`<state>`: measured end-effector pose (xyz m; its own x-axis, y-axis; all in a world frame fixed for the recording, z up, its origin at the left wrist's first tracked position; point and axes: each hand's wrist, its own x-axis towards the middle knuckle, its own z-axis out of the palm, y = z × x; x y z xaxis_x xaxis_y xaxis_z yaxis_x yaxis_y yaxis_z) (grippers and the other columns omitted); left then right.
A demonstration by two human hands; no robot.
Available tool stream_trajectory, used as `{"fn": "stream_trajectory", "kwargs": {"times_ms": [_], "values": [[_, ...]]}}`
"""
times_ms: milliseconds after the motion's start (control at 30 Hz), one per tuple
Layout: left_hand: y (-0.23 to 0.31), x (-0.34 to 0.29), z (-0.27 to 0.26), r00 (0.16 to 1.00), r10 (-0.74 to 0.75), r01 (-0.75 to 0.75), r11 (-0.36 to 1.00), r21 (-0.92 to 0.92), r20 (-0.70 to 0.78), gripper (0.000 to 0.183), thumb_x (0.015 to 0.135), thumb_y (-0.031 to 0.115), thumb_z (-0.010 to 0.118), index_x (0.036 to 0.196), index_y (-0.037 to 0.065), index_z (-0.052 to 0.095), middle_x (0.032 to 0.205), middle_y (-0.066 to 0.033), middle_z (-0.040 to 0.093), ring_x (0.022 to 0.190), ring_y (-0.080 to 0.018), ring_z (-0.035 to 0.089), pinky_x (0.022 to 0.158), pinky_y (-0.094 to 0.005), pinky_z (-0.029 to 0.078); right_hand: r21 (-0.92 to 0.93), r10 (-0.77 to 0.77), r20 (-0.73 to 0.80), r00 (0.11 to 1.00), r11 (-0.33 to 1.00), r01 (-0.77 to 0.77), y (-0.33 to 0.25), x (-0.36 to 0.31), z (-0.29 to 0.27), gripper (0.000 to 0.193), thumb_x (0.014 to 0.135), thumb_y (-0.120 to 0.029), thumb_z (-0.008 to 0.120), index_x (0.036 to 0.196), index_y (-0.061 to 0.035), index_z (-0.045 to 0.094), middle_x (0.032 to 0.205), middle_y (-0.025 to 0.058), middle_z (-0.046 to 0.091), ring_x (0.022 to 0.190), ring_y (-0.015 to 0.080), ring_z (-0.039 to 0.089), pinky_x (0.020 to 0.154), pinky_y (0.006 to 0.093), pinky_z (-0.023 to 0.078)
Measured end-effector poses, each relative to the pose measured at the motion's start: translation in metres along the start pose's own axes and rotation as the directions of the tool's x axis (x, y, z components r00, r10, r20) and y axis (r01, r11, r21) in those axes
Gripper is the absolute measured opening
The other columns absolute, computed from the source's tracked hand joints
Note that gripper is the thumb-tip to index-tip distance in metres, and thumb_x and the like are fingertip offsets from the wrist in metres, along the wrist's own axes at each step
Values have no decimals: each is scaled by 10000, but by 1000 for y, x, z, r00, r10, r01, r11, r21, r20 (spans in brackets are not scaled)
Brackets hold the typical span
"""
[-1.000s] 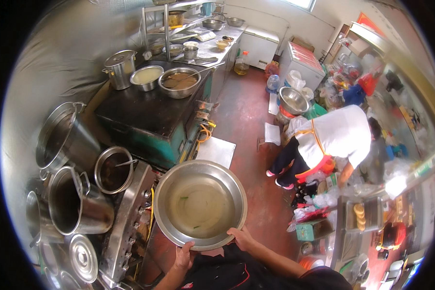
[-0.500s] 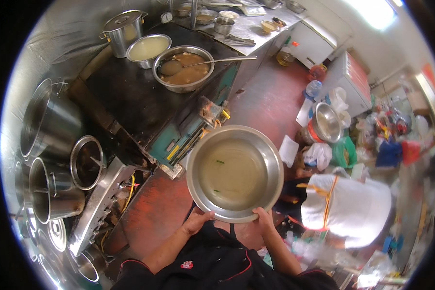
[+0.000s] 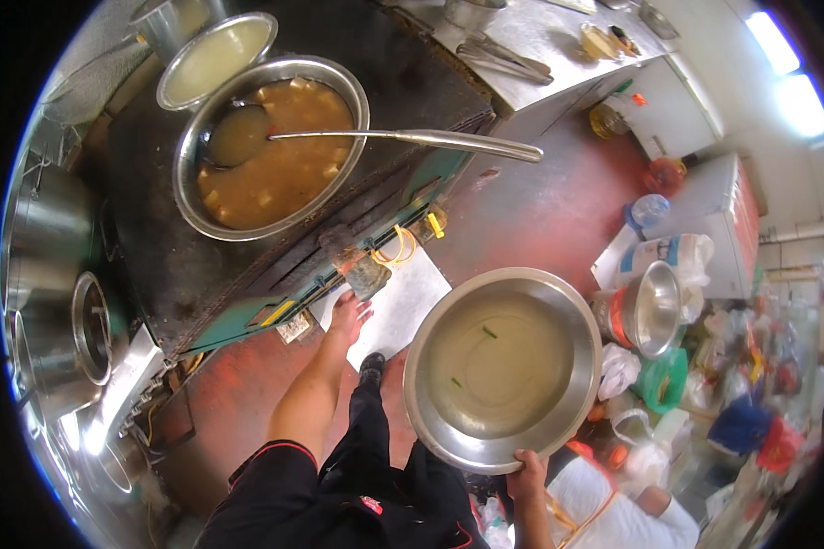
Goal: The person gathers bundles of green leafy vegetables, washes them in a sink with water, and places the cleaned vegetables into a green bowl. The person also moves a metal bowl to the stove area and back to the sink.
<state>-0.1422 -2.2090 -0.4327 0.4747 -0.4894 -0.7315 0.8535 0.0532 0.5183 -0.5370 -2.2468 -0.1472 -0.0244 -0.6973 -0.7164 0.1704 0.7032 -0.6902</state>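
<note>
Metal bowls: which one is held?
The wide bowl with two green bits, its rim in the right hand. The others stand untouched, including the soup bowl and pale-liquid bowl on the stovetop.

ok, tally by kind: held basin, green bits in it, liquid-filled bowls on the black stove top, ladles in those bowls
Basin in right hand: 1
Green bits: 2
Bowls, brown soup bowl and pale liquid bowl: 2
Ladle: 1
Total: 6

Your wide steel basin (image 3: 493, 452), open side up
Your right hand (image 3: 527, 478) grips its near rim; two small green scraps (image 3: 490, 332) sit in the pale, cloudy liquid (image 3: 526, 380) inside.
</note>
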Motion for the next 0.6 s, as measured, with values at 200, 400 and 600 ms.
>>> {"fn": "stream_trajectory", "kwargs": {"times_ms": [200,400,600], "values": [[-14,80,9,958,212,-89,859,-504,193,336,887,337,580,1086,69,543,950,-107,638,904,-264,613,768,-373,495,-190,-112,88,990,974,127,-29,87,-3,364,721,-13,533,1083,-41,503,987,81,545,912,230,568,835,351,476],[-17,67,29,956,264,-262,965,-31,126,198,922,340,566,917,153,501,677,5,468,565,-134,453,477,-277,367,-350,-187,260,947,896,273,-43,146,3,232,740,29,563,962,-37,556,1030,99,552,979,255,555,843,351,461],[-47,15,70,981,180,-179,984,13,-72,290,970,373,513,782,179,410,602,47,359,488,-79,344,410,-233,254,-391,-183,322,929,868,306,-34,192,-5,175,745,72,600,890,-25,588,1027,182,582,969,365,553,858,408,440]]}}
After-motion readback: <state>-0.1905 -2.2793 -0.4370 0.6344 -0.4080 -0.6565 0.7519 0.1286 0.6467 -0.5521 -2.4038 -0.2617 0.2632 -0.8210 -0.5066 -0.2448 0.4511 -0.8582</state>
